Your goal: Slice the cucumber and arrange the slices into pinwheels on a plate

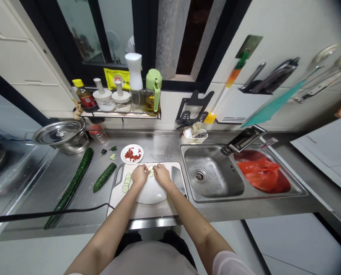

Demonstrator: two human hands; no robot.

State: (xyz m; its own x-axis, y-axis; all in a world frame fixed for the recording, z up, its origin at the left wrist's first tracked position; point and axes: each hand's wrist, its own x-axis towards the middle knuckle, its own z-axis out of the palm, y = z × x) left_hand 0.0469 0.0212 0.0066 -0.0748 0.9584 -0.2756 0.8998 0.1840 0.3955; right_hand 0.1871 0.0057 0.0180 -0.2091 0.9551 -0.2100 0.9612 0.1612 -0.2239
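Observation:
Both my hands are over a white plate that rests on the cutting board. My left hand has its fingertips pinched at the plate's far edge, on a cucumber slice. Close beside it, my right hand is curled with its fingertips on the same small group of cucumber slices. My fingers partly hide these slices. An overlapping row of cucumber slices lies on the board left of the plate. At the board's right side lies a knife with a broad blade, partly behind my right forearm.
A small plate of chopped red pieces stands behind the board. Left lie a cut cucumber, a long cucumber and a black cable. A lidded steel pot stands back left. The sink adjoins on the right.

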